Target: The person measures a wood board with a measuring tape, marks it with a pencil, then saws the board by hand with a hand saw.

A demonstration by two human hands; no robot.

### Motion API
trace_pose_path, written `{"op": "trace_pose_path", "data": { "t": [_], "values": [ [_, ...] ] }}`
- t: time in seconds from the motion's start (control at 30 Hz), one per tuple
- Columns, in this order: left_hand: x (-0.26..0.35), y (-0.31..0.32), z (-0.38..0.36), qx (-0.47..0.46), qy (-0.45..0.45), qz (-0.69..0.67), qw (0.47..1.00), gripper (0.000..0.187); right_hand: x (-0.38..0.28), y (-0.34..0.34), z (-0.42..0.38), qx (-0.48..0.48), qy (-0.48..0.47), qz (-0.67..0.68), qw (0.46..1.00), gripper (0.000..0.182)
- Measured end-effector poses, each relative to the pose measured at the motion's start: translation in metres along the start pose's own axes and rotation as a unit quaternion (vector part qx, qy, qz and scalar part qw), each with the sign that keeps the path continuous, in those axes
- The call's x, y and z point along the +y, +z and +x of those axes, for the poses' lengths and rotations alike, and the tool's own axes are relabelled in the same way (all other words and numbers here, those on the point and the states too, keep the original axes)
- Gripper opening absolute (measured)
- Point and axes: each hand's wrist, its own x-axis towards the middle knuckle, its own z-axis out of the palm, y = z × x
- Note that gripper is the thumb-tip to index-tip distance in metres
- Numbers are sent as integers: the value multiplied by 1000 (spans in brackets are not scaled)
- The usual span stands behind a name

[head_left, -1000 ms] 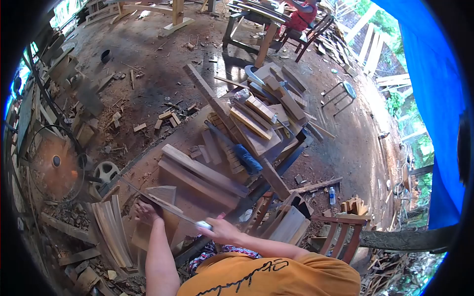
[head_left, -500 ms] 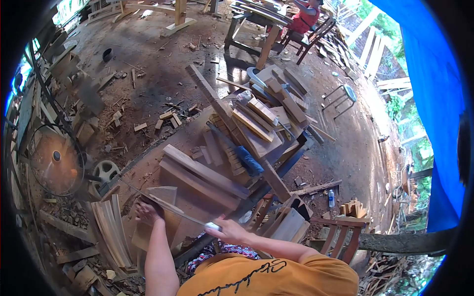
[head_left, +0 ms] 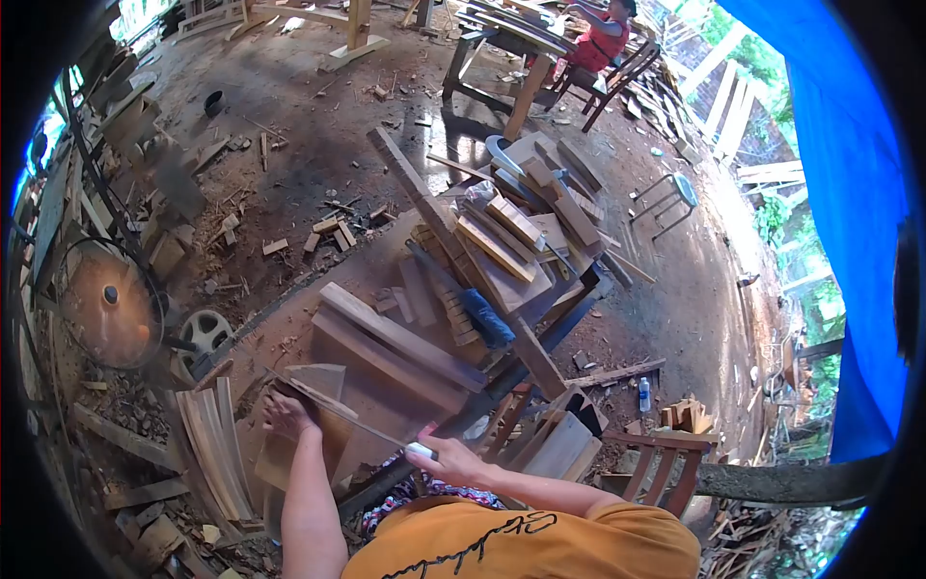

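My right hand (head_left: pixel 451 460) grips the white handle (head_left: pixel 421 450) of a long, narrow tool (head_left: pixel 362 425) that looks like a file. Its thin shaft slants up and left across a wooden board (head_left: pixel 333 434) on the workbench. On the near left part of that board, my left hand (head_left: pixel 289 415) holds the wood down, fingers bent over its edge and partly in shadow. The shaft passes just beyond the left hand. Two long wooden beams (head_left: pixel 400 338) lie side by side beyond the board.
Stacked wood pieces (head_left: pixel 516 227) and a blue cloth-like bundle (head_left: pixel 487 318) sit farther along the bench. Curved slats (head_left: pixel 214 449) stand at left, near a round fan-like guard (head_left: pixel 111 304) and a wheel (head_left: pixel 207 331). A person in red (head_left: pixel 598 43) sits at a far table.
My right hand and the tool have shifted slightly, the tool's far tip drawing back toward the right. The left hand stays in place on the board.
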Motion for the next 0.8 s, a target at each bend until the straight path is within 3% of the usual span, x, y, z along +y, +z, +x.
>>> {"op": "trace_pose_path", "data": {
  "t": [0.03, 0.13, 0.2, 0.23, 0.3, 0.37, 0.47, 0.6, 0.63, 0.67, 0.7, 0.77, 0.8],
  "values": [
    [-8, 19, -3, -4, 0, 1, 1000, 35, -4, 3, 3, -2, 4, -1, 1000, 60],
    [-41, 116, 5, 51, 21, -208, 977, 37, -33, 18, 52, 1, -31, 2, 1000, 59],
    [-44, 83, 9, 38, 11, -174, 984, 37, -40, 28, 78, 18, -61, -40, 997, 60],
    [-12, 57, 7, 22, 6, -141, 990, 38, -40, 29, 75, 18, -63, -34, 997, 60],
    [-5, 20, 6, -18, -7, -81, 997, 39, -32, 19, 54, 21, -76, -45, 996, 60],
    [2, -13, 5, -64, -25, -22, 997, 40, -18, 6, 21, 9, -35, -38, 999, 54],
    [5, -27, 5, -91, -4, 15, 996, 39, -12, -2, 4, -10, -2, 28, 1000, 63],
    [-47, 145, 8, -11, -16, -93, 995, 38, -35, 19, 60, 12, -55, -31, 998, 62],
    [-53, 171, 8, 84, 14, -212, 973, 37, -37, 22, 69, 10, -62, -43, 997, 62],
    [-53, 168, 14, 177, 46, -325, 928, 35, -41, 23, 74, 10, -68, -53, 996, 62],
    [-54, 166, 17, 179, 49, -324, 928, 35, -39, 21, 67, 11, -69, -50, 996, 62],
    [-31, 103, 7, 100, -14, -175, 979, 34, -29, 5, 36, 8, -69, -32, 997, 61],
    [-16, 58, 3, 97, -15, -175, 980, 34, -19, 1, 24, 7, -66, -34, 997, 61]
  ]
}}
